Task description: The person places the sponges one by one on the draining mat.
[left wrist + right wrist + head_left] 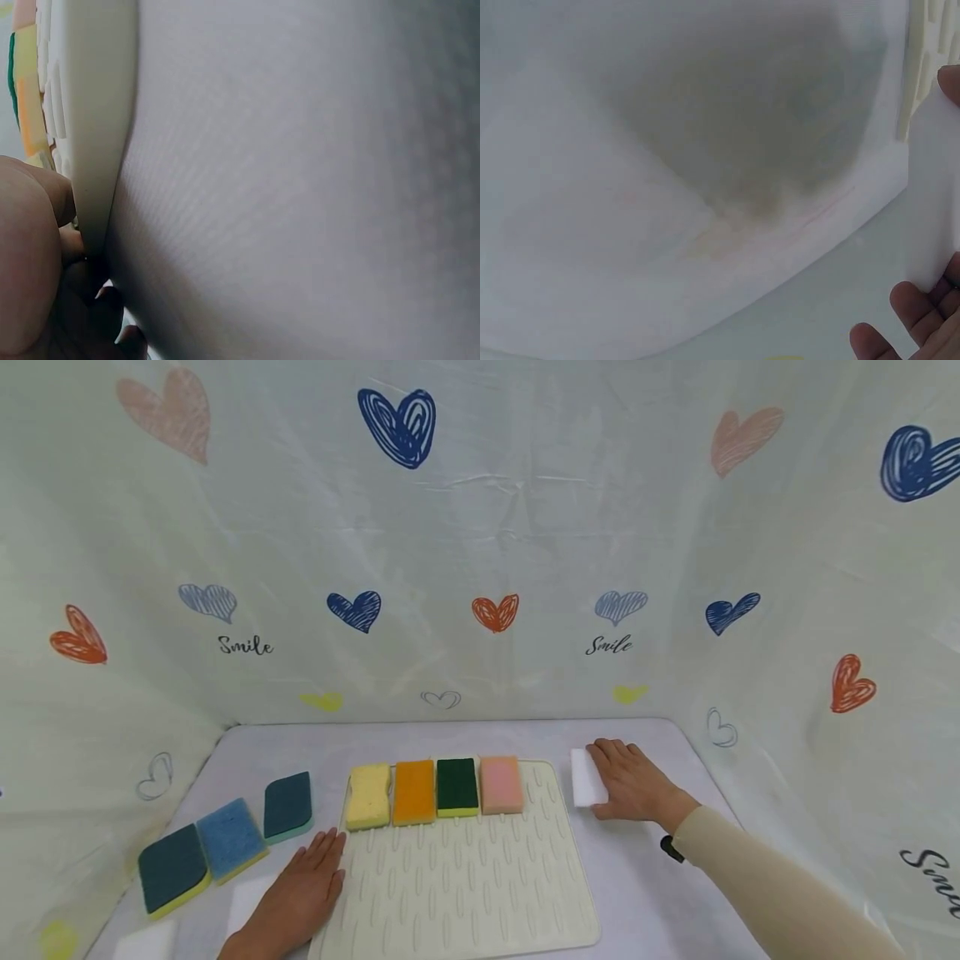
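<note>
My right hand (637, 783) grips a plain white sponge (587, 779) to the right of the ridged cream mat (465, 885). In the right wrist view the thumb and fingers are at opposite ends of this white sponge (932, 195). With its fingers extended, my left hand (298, 889) rests at the mat's left edge. Along the mat's back stand a yellow sponge (368, 797), an orange sponge (414, 793), a dark green scouring sponge (457, 788) and a pink sponge (502, 785), side by side in a row.
Left of the mat lie a teal-topped sponge (288, 805), a blue sponge (231, 839) and a dark teal sponge with a yellow base (174, 868). A white block (146, 942) shows at the lower left, another (247, 900) beside the left hand. A heart-printed curtain (480, 527) surrounds the table.
</note>
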{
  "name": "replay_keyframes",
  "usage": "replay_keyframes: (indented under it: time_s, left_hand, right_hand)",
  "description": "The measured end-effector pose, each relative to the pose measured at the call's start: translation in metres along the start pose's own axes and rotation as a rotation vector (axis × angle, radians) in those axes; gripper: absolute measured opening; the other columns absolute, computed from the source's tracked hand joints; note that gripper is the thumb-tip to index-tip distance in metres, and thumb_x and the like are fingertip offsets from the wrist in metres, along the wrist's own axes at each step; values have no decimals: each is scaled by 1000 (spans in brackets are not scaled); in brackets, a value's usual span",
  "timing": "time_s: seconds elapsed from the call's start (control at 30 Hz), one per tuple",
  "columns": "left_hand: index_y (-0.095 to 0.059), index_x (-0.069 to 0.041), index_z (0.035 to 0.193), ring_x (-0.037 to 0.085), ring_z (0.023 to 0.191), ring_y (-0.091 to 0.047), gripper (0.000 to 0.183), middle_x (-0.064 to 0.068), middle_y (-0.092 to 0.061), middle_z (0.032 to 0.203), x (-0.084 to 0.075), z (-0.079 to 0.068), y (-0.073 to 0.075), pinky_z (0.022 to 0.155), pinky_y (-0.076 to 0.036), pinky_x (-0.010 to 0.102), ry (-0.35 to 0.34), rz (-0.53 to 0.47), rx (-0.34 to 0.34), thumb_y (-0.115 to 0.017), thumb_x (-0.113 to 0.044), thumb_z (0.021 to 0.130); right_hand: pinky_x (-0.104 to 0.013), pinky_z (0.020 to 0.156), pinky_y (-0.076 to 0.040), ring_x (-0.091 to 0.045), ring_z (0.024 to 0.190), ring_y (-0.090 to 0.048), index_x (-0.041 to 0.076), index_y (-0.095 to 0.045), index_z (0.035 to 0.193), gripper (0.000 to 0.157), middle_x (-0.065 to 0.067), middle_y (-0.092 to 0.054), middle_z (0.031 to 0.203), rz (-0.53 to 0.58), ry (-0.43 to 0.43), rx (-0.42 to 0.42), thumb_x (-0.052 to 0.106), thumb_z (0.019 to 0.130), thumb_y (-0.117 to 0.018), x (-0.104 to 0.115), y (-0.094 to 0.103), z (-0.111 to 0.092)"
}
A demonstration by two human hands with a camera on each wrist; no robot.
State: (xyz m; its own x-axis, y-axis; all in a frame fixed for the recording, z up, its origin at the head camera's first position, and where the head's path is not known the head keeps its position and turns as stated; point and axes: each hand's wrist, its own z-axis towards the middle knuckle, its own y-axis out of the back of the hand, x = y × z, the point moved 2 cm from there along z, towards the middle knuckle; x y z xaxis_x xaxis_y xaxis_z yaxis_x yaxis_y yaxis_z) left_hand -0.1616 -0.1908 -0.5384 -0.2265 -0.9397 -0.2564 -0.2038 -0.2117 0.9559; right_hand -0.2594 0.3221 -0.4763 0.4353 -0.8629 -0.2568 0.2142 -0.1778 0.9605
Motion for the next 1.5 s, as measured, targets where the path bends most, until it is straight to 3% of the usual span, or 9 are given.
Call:
replay_keyframes:
  time_s: [0.23, 0.6, 1.5]
  left_hand:
    - [-37, 1, 149, 43, 143, -32, 58, 23, -36, 154, 0, -2, 1, 113, -30, 61, -10, 2, -24, -51, -28, 101]
    - [-38, 1, 148, 42, 142, -34, 57, 23, -37, 153, -1, -3, 3, 112, -31, 61, -17, 11, -40, -51, -27, 101]
    - [-38, 0, 148, 42, 142, -34, 57, 22, -37, 153, 0, -2, 2, 112, -31, 61, -9, -1, -34, -53, -27, 100]
  right_hand:
    - [-51, 102, -43, -30, 128, -44, 2, -39, 143, 95, -13, -45, 141, 91, 44, 60, 63, 75, -66, 22, -4, 22]
    - [-52, 105, -40, -29, 132, -42, 5, -36, 147, 93, -11, -42, 146, 183, 63, 148, 60, 77, -65, 37, -12, 45]
    - [-54, 111, -36, -31, 142, -36, 8, -28, 154, 95, -10, -36, 156, 212, 14, 300, 61, 81, -59, 56, -19, 55]
